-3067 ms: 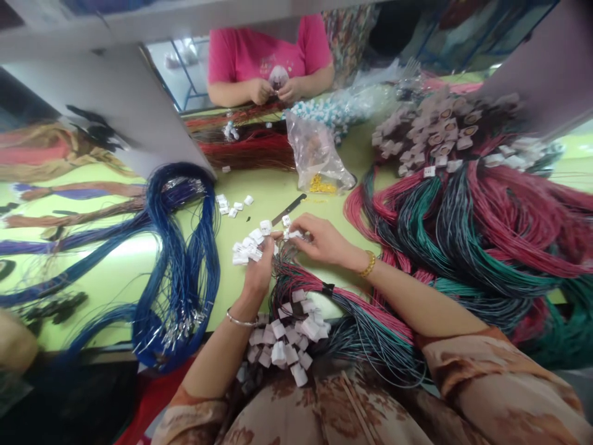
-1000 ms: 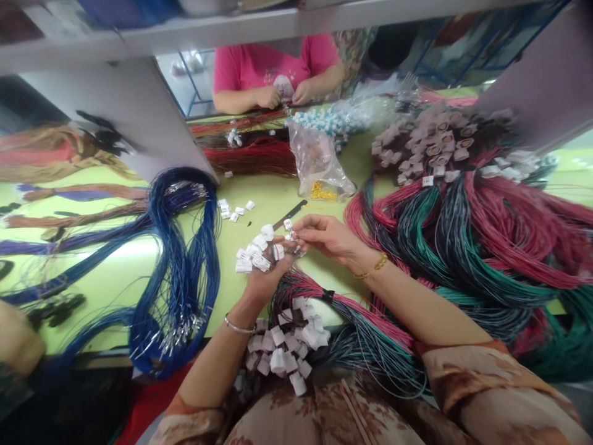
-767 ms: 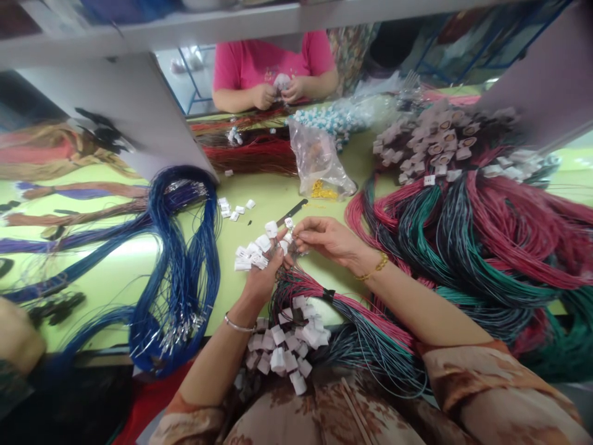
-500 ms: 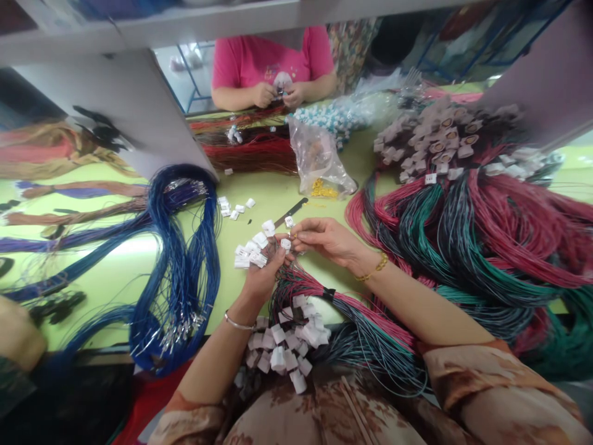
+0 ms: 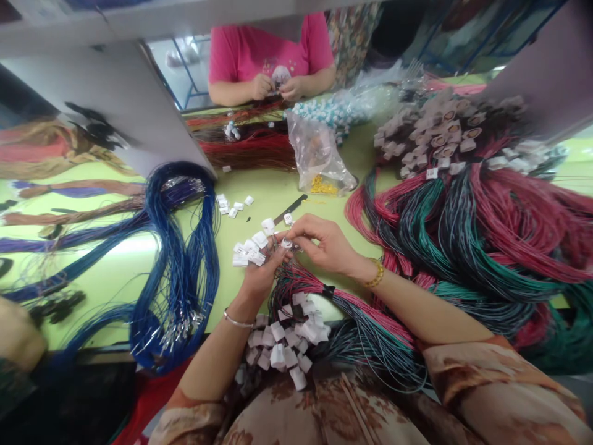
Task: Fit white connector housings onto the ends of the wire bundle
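My left hand (image 5: 259, 275) is closed round a clutch of small white connectors (image 5: 248, 250) on wire ends, held above the green table (image 5: 259, 198). My right hand (image 5: 322, 242) meets it from the right, fingertips pinched on a white connector (image 5: 286, 243) and thin wires. A bundle of red, green and dark wires (image 5: 343, 309) runs from my hands down toward my lap. More white connectors (image 5: 287, 346) hang in a cluster below my left wrist.
Blue wire loops (image 5: 180, 266) lie left of my hands. Large red and green wire coils (image 5: 467, 228) fill the right side. A clear bag with yellow parts (image 5: 319, 164), loose white connectors (image 5: 234, 205) and a dark flat tool (image 5: 290, 209) lie ahead. A person in pink (image 5: 271, 52) works opposite.
My hands have stayed together, working the connectors. The right hand's fingertips moved slightly down and closer to the left hand's clutch. The person opposite keeps handling small parts.
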The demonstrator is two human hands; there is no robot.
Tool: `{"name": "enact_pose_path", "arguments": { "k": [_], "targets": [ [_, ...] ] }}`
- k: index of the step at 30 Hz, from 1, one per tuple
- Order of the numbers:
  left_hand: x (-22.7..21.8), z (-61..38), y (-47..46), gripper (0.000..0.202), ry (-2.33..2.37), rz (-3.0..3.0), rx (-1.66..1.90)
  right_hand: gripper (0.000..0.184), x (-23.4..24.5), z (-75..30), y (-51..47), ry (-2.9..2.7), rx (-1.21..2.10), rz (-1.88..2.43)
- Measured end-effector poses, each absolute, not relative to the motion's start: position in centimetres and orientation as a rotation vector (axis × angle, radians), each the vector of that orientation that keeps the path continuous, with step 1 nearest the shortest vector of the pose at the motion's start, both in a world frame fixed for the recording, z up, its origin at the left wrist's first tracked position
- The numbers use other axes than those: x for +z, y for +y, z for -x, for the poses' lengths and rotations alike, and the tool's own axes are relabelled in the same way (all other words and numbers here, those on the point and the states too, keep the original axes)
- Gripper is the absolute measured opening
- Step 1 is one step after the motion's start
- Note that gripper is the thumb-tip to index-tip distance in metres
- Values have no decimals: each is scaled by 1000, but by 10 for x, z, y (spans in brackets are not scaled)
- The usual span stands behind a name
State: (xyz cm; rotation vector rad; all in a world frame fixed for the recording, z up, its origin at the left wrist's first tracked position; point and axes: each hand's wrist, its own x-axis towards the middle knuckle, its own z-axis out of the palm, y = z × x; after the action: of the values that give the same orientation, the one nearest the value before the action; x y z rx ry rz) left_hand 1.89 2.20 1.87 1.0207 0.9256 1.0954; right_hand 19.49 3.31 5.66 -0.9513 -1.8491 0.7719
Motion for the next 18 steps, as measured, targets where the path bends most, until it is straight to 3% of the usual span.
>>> {"name": "enact_pose_path", "arguments": {
  "k": [10, 18],
  "targets": [
    [13, -20, 21, 40, 915, -1003, 1122, 5, 58, -194, 26, -1935, 660, 1039],
    [8, -22, 21, 35, 973, -1025, 1199, 16, 56, -191, 22, -2064, 521, 1079]
  ]
}}
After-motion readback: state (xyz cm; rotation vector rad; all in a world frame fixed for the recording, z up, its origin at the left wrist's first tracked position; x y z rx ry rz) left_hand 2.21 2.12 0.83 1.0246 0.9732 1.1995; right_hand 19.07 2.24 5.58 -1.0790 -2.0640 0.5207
